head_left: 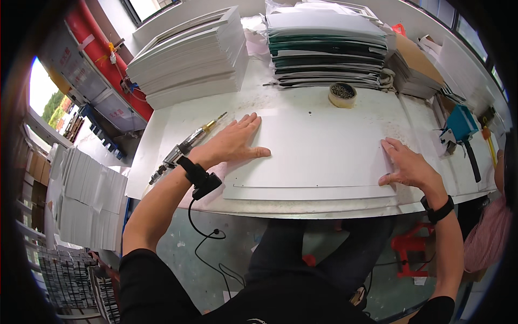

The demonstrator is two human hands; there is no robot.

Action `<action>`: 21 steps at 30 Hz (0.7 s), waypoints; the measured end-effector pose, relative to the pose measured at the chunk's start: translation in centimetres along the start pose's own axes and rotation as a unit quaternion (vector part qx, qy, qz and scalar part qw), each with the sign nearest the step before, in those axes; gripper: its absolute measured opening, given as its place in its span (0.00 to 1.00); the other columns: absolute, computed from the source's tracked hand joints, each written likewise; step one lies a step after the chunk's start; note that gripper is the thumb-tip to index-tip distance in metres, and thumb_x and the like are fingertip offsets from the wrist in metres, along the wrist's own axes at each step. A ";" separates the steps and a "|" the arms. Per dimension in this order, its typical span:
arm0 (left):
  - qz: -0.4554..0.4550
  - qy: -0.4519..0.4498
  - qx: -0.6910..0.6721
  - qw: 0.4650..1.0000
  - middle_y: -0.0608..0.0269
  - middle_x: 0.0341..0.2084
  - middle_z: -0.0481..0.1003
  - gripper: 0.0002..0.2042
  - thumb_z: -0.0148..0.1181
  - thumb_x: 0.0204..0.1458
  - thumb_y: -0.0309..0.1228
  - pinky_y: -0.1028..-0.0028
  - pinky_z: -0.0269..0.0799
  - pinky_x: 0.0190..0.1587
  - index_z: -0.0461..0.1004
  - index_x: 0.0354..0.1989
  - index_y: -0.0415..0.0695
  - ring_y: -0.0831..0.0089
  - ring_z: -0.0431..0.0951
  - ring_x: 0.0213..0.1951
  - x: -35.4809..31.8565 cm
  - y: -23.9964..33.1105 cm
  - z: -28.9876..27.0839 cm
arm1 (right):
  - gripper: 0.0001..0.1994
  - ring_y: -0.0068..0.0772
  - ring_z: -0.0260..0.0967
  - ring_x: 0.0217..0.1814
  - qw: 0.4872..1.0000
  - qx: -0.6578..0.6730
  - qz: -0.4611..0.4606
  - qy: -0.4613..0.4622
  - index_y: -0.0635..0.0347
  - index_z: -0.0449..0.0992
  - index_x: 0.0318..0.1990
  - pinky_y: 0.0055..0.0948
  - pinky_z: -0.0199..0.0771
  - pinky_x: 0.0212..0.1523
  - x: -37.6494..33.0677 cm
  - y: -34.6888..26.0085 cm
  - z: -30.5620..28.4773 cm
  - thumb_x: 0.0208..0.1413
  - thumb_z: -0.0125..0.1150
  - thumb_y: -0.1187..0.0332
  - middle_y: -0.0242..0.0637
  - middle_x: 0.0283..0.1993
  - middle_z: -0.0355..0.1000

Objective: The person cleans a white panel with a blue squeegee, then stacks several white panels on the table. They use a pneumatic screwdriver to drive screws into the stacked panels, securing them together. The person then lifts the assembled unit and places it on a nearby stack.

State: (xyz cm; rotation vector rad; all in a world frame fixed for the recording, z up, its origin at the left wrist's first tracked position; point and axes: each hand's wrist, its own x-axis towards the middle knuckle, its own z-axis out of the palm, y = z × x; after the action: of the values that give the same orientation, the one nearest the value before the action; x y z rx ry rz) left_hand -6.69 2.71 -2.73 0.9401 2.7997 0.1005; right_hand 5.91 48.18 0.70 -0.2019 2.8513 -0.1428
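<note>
Currently resting both hands on a white panel [318,148], flat at the centre of the frame on the white worktable [275,102]. Laying left hand [232,143] over the panel's upper left edge, open, fingers spread, thumb pointing right, gripping nothing. Holding right hand [407,164] open at the panel's right edge, fingers slightly bent, with thumb and fingertips near or on the surface; unable to tell how firmly pressed. Lying diagonally just left of the left hand: a metal power screwdriver [189,142]. Standing at upper centre: a round tub [342,102] of small metal pieces, before a stack of green and white sheets [326,54]. Piled at upper left: white frames [189,65].
</note>
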 end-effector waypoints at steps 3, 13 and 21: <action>0.007 0.026 -0.007 1.000 0.35 0.75 0.48 0.56 0.50 0.56 0.73 0.57 0.42 0.79 0.49 0.75 0.31 0.47 0.45 0.78 -0.7 -1.2 0.6 | 0.60 0.52 0.52 0.79 1.000 -0.021 -0.016 0.014 0.62 0.59 0.74 0.48 0.64 0.72 0.3 -0.1 0.3 0.36 0.77 0.36 0.48 0.78 0.53; 0.011 0.060 -0.020 0.998 0.36 0.75 0.48 0.57 0.46 0.54 0.75 0.57 0.42 0.79 0.50 0.75 0.32 0.49 0.45 0.78 -0.7 -1.4 1.7 | 0.59 0.58 0.54 0.77 0.979 -0.024 -0.190 0.066 0.66 0.62 0.72 0.47 0.62 0.73 4.6 -8.0 1.5 0.35 0.77 0.35 0.56 0.75 0.56; 0.036 0.118 -0.022 0.992 0.34 0.73 0.53 0.53 0.48 0.57 0.72 0.55 0.44 0.78 0.55 0.72 0.30 0.48 0.50 0.77 -1.1 -1.0 2.5 | 0.59 0.57 0.56 0.75 0.970 -0.055 -0.231 0.050 0.69 0.61 0.71 0.47 0.68 0.69 8.6 -17.9 1.4 0.37 0.77 0.36 0.56 0.75 0.57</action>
State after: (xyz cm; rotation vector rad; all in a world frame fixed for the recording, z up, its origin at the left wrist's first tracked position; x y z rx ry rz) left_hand -5.92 1.27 -5.10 1.0843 2.9620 0.3010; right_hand 0.30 29.11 -0.81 -0.9039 2.8601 -0.0874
